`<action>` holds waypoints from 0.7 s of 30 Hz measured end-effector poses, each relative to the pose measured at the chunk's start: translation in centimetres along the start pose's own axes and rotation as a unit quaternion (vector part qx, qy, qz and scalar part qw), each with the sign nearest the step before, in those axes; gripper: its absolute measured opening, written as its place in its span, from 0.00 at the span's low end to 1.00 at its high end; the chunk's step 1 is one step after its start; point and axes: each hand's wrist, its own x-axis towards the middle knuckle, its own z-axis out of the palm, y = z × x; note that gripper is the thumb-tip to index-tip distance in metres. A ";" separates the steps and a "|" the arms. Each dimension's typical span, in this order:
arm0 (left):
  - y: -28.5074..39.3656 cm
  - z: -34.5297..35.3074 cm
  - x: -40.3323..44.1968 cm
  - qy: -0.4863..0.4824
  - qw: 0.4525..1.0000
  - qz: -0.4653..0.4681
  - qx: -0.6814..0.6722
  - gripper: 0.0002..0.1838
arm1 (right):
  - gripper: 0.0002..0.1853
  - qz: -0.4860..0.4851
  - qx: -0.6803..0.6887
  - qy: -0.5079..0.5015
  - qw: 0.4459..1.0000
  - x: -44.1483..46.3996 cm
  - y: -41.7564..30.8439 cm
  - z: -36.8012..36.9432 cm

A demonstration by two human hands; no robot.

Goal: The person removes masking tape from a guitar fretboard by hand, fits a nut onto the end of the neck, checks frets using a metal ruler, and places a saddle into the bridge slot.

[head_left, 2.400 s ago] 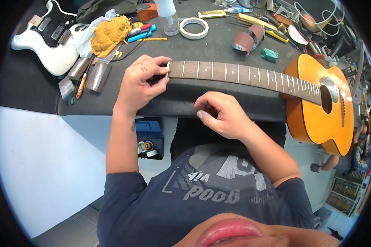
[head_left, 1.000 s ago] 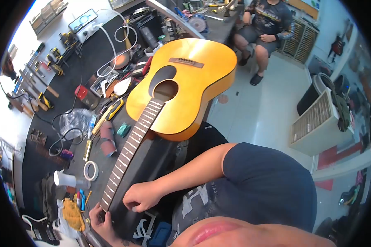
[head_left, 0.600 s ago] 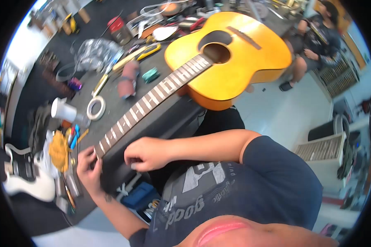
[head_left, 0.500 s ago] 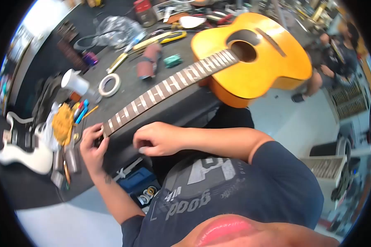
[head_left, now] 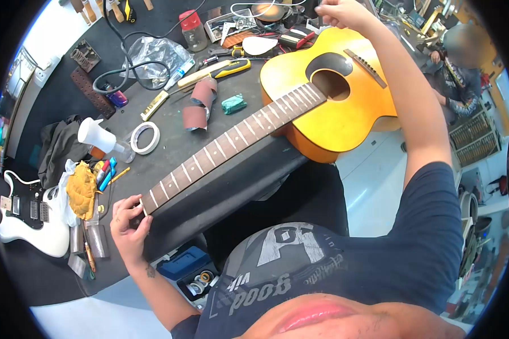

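With my left hand [head_left: 130, 223], I pinch the end of the neck [head_left: 220, 148] between thumb and fingers. This neck belongs to the yellow guitar [head_left: 350, 121], which lies along the dark bench [head_left: 167, 159], its body toward my right. My right hand [head_left: 345, 14] is raised near the body's far edge, fingers bent; whether they hold something, I cannot tell. Beyond the neck lies brown sandpaper [head_left: 195, 117]

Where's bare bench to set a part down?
Best patch: bench bordered by the tape roll, sandpaper and fretboard. A narrower edge strip runs along the fretboard's near side, beside the left hand. Crowded: the back, with tools near the acoustic guitar; the left, with white guitar body, yellow cloth, markers.
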 end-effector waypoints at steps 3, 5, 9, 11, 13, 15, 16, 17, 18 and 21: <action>-0.1 0.0 0.1 0.004 1.000 -0.010 -0.004 0.18 | 0.25 -0.008 -0.246 -0.019 0.969 10.0 11.0 -1.3; -0.1 0.2 0.0 0.017 0.999 -0.032 -0.012 0.18 | 0.31 -0.017 -0.343 -0.049 0.938 12.3 15.3 -0.7; 0.0 0.4 -0.2 0.030 0.998 -0.058 -0.024 0.18 | 0.41 0.015 -0.315 -0.143 0.938 15.4 18.2 -0.3; 0.0 0.4 -0.2 0.032 0.998 -0.059 -0.021 0.18 | 0.46 0.086 -0.225 -0.185 0.953 16.4 18.5 0.3; 0.0 0.4 -0.1 0.031 0.997 -0.063 -0.025 0.18 | 0.42 0.097 -0.223 -0.143 0.959 17.6 19.4 1.2; 0.5 0.5 0.0 0.034 0.996 -0.077 -0.039 0.18 | 0.44 0.101 -0.181 -0.138 0.969 18.4 20.2 1.0; 0.6 0.5 0.0 0.036 0.995 -0.083 -0.047 0.18 | 0.45 0.145 -0.160 -0.128 0.968 18.1 19.9 0.8; 0.4 0.5 0.0 0.036 0.995 -0.083 -0.044 0.18 | 0.46 0.154 -0.169 -0.128 0.965 17.7 19.5 0.3; 0.7 0.5 0.1 0.033 0.995 -0.083 -0.036 0.18 | 0.47 0.160 -0.179 -0.127 0.962 17.7 19.1 -0.3; 1.0 0.3 0.2 0.030 0.996 -0.085 -0.029 0.17 | 0.48 0.033 -0.238 -0.041 0.970 17.1 19.6 -3.0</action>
